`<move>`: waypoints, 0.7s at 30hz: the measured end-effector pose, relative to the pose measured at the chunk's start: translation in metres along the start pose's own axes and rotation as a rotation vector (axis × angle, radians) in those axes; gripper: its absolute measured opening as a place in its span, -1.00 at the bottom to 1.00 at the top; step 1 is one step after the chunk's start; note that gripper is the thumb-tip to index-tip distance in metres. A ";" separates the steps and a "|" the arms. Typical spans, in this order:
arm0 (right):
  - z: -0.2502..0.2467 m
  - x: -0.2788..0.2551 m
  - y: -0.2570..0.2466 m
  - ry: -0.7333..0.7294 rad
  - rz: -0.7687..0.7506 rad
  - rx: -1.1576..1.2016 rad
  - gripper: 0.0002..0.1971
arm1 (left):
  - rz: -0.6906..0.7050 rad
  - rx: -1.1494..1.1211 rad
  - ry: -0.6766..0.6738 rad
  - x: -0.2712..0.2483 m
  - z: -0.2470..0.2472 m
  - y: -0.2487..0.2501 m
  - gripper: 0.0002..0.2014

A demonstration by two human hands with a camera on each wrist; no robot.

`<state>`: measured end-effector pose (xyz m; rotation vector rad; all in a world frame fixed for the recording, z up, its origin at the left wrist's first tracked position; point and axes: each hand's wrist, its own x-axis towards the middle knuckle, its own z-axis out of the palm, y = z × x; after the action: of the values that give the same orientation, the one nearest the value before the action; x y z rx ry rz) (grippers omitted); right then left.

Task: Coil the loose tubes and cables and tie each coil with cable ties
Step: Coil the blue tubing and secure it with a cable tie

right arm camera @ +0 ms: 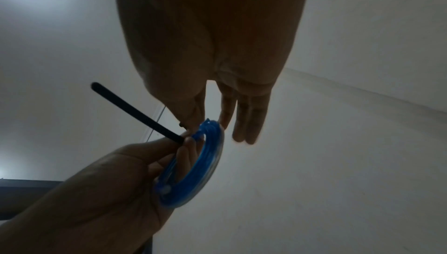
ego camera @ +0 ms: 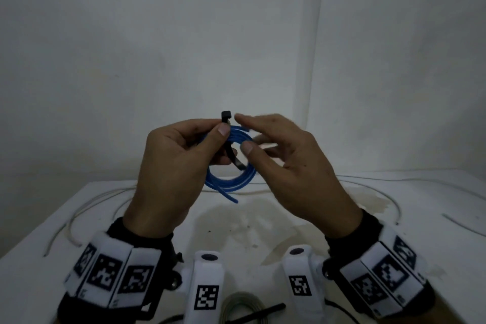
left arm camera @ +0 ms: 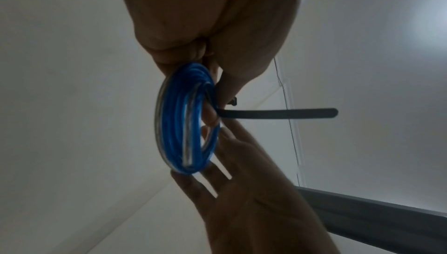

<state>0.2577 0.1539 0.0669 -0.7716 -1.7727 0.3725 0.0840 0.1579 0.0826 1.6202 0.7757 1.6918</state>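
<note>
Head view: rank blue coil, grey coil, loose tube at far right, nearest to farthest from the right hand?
1. Blue coil: held up by the left hand, just left of the right hand's fingers.
2. Grey coil: on the table at the bottom edge, between the wrists.
3. Loose tube: lying on the table at the far right edge.

walls (ego camera: 157, 34): plain white, corner | table (ego camera: 263, 223): white, stained | light: dim
</note>
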 end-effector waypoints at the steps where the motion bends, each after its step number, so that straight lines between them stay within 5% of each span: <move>1: -0.001 -0.001 -0.001 -0.020 -0.029 -0.053 -0.58 | 0.011 0.007 0.030 0.001 -0.001 -0.002 -0.89; 5: 0.002 -0.002 -0.004 -0.046 -0.161 -0.072 -0.74 | 0.002 -0.006 0.065 0.004 -0.004 -0.008 -0.89; 10: 0.003 0.000 -0.010 0.081 -0.012 0.176 -0.86 | 0.005 0.027 0.027 0.003 0.001 -0.014 -0.88; 21: 0.012 -0.003 -0.012 0.158 0.214 0.203 -0.85 | 0.162 0.061 0.044 -0.004 0.012 -0.023 -0.82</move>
<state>0.2437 0.1450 0.0679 -0.8231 -1.4837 0.6082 0.0970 0.1684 0.0625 1.7332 0.7410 1.8384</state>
